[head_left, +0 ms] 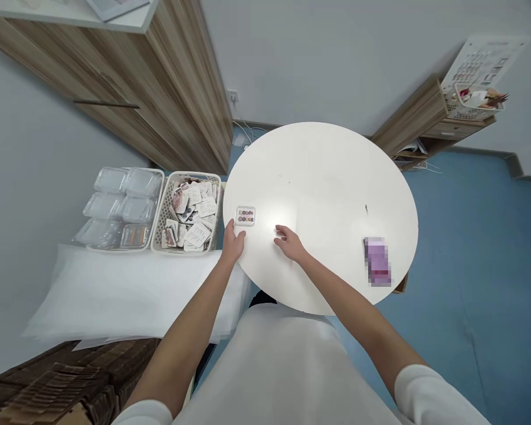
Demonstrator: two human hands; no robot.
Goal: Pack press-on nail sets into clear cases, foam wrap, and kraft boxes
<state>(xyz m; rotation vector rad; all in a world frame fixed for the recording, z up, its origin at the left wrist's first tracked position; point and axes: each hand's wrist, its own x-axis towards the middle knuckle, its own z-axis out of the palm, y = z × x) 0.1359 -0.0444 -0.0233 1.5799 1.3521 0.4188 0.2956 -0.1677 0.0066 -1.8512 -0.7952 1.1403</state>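
A small clear plastic case (245, 216) with two rows of little round coloured pieces lies flat near the left edge of the white round table (323, 165). My left hand (233, 242) is at the table's left rim, just below the case, thumb apart from the fingers and nothing in it. Whether its fingertips touch the case I cannot tell. Over the front middle of the table, to the right of the case, is my right hand (291, 244). Its fingers are curved, apart from the thumb, with nothing visible between them.
A pixelated purple object (377, 261) lies on the table's right. Left of the table stand a white basket of printed cards (157, 236) and another basket (158, 215) with clear plastic boxes (101, 206). White sheets (137, 289) lie before them. A wooden cabinet (177, 77) stands behind.
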